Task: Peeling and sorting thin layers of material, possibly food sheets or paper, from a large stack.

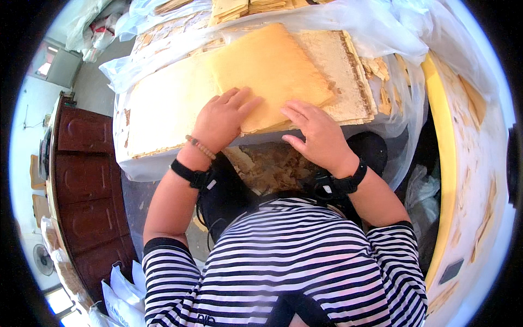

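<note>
A thin golden-yellow sheet (267, 65) with a ragged right edge lies at an angle over paler, cream-coloured sheets. The paler sheets form a wide, low stack (163, 101) with rough, brownish edges at its right end. My left hand (223, 117) rests on the near left part of the yellow sheet, its fingers spread. My right hand (318, 136) is at the sheet's near edge, fingers stretched out over it and thumb apart. Neither hand grips anything. What the sheets are made of I cannot tell.
Clear plastic film (376, 27) drapes behind and around the stack. More yellow pieces (229, 10) lie at the far side. Brown flakes (278, 166) lie below the near edge. A yellow-edged table (448, 163) stands right, a dark red cabinet (87, 180) left, white bags (122, 297) lower left.
</note>
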Tool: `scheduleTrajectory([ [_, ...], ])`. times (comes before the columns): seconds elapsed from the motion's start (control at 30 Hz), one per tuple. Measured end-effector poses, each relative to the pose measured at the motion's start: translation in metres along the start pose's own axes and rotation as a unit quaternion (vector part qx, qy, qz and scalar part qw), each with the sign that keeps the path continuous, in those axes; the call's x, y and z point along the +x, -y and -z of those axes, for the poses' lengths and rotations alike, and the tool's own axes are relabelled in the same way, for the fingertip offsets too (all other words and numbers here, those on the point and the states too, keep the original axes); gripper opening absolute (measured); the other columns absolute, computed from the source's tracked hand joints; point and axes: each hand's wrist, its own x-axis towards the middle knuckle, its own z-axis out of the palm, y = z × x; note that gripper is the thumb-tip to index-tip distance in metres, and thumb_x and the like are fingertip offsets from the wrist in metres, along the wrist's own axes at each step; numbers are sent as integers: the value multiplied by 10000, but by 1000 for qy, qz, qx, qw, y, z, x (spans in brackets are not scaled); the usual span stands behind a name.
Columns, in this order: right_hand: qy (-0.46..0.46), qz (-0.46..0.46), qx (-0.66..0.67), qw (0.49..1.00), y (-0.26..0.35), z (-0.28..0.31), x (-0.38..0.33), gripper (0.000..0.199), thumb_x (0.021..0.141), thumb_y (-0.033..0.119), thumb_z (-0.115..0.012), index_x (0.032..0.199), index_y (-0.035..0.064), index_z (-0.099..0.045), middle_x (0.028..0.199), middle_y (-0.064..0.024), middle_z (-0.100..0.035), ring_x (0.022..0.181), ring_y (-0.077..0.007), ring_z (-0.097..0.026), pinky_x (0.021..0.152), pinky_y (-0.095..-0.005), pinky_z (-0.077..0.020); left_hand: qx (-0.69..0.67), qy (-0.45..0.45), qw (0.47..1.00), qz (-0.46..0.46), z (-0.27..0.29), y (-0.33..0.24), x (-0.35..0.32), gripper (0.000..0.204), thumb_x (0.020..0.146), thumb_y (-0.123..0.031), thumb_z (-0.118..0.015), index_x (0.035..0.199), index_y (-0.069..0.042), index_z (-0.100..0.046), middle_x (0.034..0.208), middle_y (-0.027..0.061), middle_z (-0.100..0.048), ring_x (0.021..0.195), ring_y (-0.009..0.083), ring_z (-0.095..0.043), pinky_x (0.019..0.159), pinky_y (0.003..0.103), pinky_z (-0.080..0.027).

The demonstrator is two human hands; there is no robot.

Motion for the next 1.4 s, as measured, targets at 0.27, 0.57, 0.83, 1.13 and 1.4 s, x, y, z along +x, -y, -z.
scheduleTrajectory([
  [0.27,-58,65,-76,993,-10,-5,-2,351,763,112,-663,1111,74,-685,1156,-124,-659,1130,-305,-601,943,-390,-491,155,-30,984,83,3,-116,0,137,778,-139,-547,902,-83,-561,810,43,-611,686,179,-576,640,316,-442],
  [0.57,31,48,115,992,-75,41,-28,300,775,84,-615,1041,136,-744,1188,-89,-685,1203,-285,-591,1055,-399,-428,-72,132,989,6,43,-57,-31,790,721,-135,-735,1445,-186,-422,1527,44,-392,1422,252,-345,1163,462,-269],
  [0.83,57,38,195,978,-85,46,-17,301,765,52,-695,1049,139,-741,1118,-75,-715,1154,-288,-624,1015,-388,-451,-176,9,981,-82,11,-4,-32,459,812,-90,-640,1269,-132,-622,1331,77,-599,1281,305,-517,1051,438,-417],
  [1.13,15,-259,309,915,-92,46,6,328,912,268,-703,1085,-11,-692,967,-16,-695,846,-98,-578,789,-280,-477,-532,-133,810,210,-17,1,-4,285,959,-241,-628,992,39,-670,709,48,-645,643,77,-519,583,262,-464],
  [1.4,58,-314,260,911,-87,56,28,418,905,354,-684,1051,-37,-682,929,-40,-686,828,-98,-568,769,-280,-478,-487,-64,812,317,-14,4,9,260,955,-223,-625,954,32,-675,781,21,-660,710,70,-553,621,256,-481],
])
